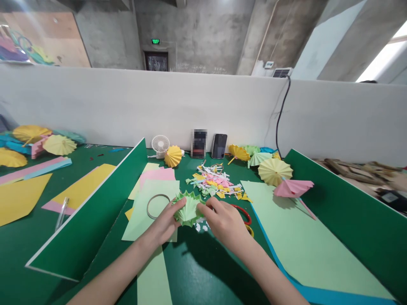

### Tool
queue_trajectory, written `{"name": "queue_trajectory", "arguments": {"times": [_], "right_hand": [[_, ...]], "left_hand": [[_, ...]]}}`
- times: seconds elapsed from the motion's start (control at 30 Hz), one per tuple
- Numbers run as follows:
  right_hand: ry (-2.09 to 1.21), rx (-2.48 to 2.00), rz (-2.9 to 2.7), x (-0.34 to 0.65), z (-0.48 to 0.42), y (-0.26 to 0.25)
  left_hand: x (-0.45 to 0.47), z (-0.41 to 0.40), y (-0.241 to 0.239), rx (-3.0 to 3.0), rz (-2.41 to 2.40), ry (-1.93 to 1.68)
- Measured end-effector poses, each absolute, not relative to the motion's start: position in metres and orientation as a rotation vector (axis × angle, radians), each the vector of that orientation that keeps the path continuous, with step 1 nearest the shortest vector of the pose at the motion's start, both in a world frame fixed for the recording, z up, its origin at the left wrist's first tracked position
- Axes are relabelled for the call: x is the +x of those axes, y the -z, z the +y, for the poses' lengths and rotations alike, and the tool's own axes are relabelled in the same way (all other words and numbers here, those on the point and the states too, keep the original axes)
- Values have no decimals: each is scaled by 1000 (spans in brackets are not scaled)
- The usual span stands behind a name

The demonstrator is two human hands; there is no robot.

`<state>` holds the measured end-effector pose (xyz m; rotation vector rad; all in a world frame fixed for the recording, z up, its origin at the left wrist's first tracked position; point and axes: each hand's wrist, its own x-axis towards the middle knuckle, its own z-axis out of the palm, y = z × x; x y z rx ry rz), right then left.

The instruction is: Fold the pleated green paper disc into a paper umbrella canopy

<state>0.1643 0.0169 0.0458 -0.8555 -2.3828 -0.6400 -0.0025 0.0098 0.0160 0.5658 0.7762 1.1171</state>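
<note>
A light green pleated paper umbrella top point(188, 209) is held above the green table, its folds fanned into a round with a zigzag edge. My left hand point(168, 220) grips its left side, thumb on the pleats. At its right edge my right hand point(224, 218) pinches the paper with bent fingers. Scissors with red and yellow handles point(246, 215) lie partly hidden behind my right hand. Under my left hand are light green sheets point(133, 226) with a roll of tape or ring point(149, 207) on them. White paper bits point(201, 228) lie just below the umbrella top.
Colourful paper scraps point(216, 180) are heaped ahead. A white fan point(160, 145) and a phone point(219, 146) stand by the wall. Finished paper umbrellas point(275, 171) and large green sheets point(305, 237) lie right. Green dividers point(95, 216) rise on both sides.
</note>
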Motion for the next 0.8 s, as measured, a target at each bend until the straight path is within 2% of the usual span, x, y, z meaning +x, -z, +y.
{"name": "queue_trajectory", "arguments": {"times": [0.3, 0.4, 0.57, 0.8], "right_hand": [[653, -861, -2433, 163, 17, -45], [559, -881, -2425, 163, 17, -44], [76, -934, -2240, 165, 12, -50], [-614, -993, -1542, 170, 13, -59]], "left_hand": [[-1, 10, -18, 603, 747, -1112], [-1, 9, -18, 589, 754, -1112], [-3, 10, -18, 517, 776, -1125], [-5, 13, -14, 435, 838, -1212]]}}
